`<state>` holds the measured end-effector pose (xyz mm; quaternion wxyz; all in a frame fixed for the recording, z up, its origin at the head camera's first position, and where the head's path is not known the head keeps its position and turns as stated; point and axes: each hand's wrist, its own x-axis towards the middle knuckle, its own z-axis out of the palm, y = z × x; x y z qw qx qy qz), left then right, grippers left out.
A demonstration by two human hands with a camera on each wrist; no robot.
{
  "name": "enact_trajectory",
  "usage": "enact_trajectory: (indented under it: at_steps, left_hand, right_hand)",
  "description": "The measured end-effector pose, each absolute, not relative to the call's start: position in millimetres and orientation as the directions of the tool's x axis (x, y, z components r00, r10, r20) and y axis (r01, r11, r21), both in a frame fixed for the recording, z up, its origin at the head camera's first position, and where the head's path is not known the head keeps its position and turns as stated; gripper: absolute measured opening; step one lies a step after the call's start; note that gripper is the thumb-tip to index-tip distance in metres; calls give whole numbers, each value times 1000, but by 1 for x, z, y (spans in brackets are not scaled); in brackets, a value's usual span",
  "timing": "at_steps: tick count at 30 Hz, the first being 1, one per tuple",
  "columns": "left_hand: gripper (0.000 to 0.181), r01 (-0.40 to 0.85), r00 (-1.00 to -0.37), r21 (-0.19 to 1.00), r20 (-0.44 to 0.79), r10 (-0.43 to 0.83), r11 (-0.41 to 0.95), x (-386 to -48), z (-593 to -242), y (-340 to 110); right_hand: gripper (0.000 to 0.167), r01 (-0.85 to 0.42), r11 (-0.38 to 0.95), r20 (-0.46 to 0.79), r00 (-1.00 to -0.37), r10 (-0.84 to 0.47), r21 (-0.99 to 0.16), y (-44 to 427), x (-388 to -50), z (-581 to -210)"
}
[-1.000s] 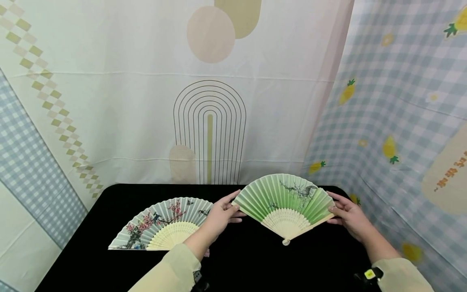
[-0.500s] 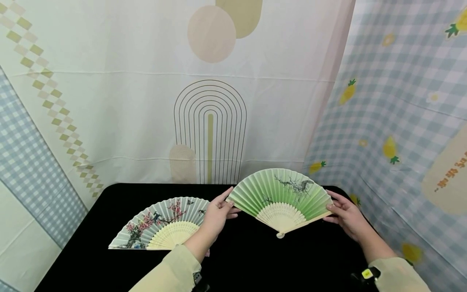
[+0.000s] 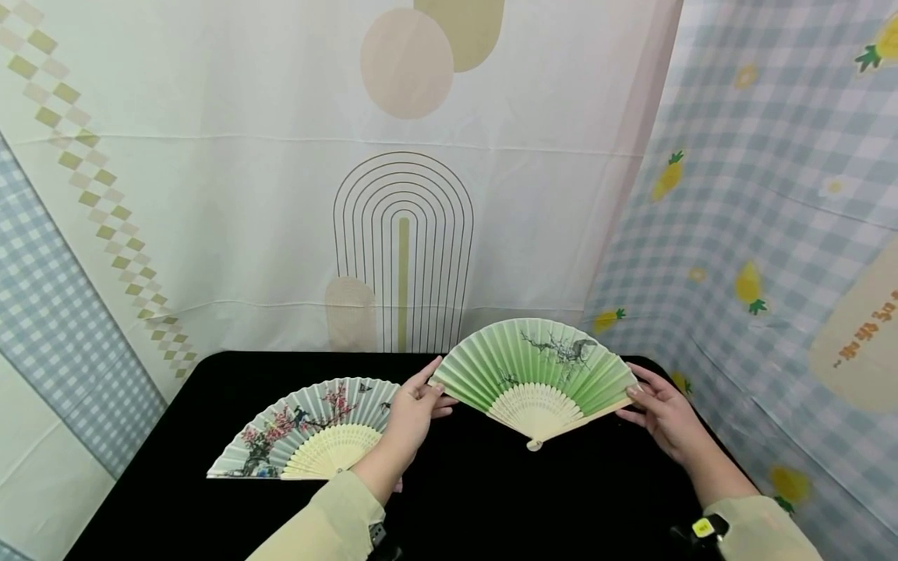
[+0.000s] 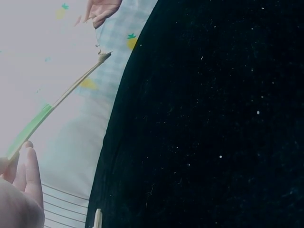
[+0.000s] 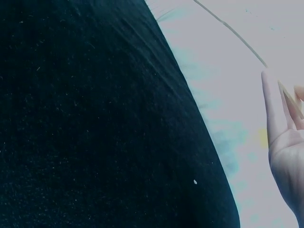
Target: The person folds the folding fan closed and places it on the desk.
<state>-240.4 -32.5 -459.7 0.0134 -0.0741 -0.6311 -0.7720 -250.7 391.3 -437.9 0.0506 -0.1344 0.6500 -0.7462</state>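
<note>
Pretty nice green folding fan (image 3: 535, 374) here, spread wide open, pleats fading paler toward the left end, dark branch print mostly upper right, pale openwork ribs. It's up off the black table (image 3: 547, 499), pivot end pointing down, pinched at the sides by the left hand (image 3: 412, 413) and right hand (image 3: 666, 413).

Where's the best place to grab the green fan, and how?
Probably pinch the green folding fan by its pivot knob, coming from the near side: the pale ribs gather there into a narrow end that nothing touches, while the pleated leaf spreads wide and looks thin.
</note>
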Motion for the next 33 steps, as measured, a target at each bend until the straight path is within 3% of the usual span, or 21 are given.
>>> enact_trajectory:
  at_steps: [13, 33]
  left_hand:
    - [52, 113, -988, 973, 131, 81, -201, -239, -460, -35]
    - [51, 114, -987, 974, 134, 91, -195, -241, -464, -37]
  right_hand:
    - [48, -142, -213, 202, -934, -295, -967, 388, -249, -435]
    - [51, -105, -249, 164, -959, -231, -963, 383, -246, -434]
